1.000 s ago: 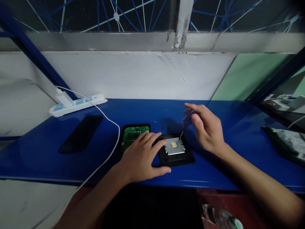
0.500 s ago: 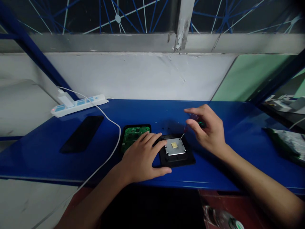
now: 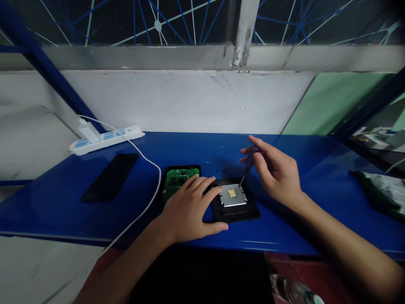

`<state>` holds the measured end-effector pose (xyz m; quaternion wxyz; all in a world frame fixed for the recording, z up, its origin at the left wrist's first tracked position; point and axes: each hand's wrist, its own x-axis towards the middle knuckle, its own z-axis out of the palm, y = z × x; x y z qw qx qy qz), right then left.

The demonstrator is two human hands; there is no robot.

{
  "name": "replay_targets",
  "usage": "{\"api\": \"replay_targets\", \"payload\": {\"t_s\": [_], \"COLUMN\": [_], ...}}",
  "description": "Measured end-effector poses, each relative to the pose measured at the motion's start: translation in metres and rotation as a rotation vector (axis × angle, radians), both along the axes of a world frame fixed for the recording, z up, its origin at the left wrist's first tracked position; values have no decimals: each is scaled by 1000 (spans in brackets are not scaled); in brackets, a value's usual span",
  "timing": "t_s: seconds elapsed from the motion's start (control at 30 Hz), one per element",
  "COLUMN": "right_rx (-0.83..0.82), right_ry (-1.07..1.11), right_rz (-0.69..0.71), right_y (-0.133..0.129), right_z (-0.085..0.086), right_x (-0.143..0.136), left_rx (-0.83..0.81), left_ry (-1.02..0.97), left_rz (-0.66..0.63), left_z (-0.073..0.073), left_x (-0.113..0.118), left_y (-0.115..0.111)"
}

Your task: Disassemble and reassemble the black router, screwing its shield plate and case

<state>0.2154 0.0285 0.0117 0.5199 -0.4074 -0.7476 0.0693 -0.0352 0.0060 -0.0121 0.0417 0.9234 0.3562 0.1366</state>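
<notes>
My right hand (image 3: 276,173) holds a screwdriver (image 3: 249,162) with a purple handle between thumb and fingers. The screwdriver leans, its tip at the upper right corner of a silver metal plate (image 3: 225,199). A small yellowish square pad (image 3: 232,193) sits on that plate, which lies in a black cover (image 3: 251,211). My left hand (image 3: 190,207) is spread flat, its fingertips on the cover's left edge and the plate. Partly under this hand, a green circuit board (image 3: 174,179) lies in a black housing.
A black phone-like slab (image 3: 110,177) lies at the left, near a white power strip (image 3: 107,139) and its white cable (image 3: 156,185). Small dark bits (image 3: 224,170) lie behind the cover. A silver and green bag (image 3: 382,190) is at the right, a plastic bottle (image 3: 294,289) below.
The fingers of my right hand have shifted around the screwdriver handle, which now shows more clearly. My left hand has stayed in place.
</notes>
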Motion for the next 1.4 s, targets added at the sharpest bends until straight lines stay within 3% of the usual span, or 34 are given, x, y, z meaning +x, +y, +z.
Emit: {"api": "replay_targets", "payload": {"t_s": [0.23, 0.6, 0.83, 1.0, 1.13, 1.4], "right_rx": [-9, 171, 108, 93, 0, -115], "right_ry": [-6, -216, -174, 29, 203, 204], "right_rz": [-64, -277, -85, -214, -206, -166], "right_y": [0, -7, -5, 8, 17, 21], "right_z": [2, 6, 2, -2, -8, -17], "right_x": [0, -8, -1, 6, 7, 5], "left_rx": [8, 26, 17, 19, 36, 53], "left_ry": [12, 24, 20, 16, 14, 11], "left_rz": [3, -6, -1, 1, -2, 2], "left_z": [0, -1, -1, -3, -3, -5], "left_x": [1, 1, 1, 0, 1, 1], "left_y": [0, 0, 0, -1, 0, 1]}}
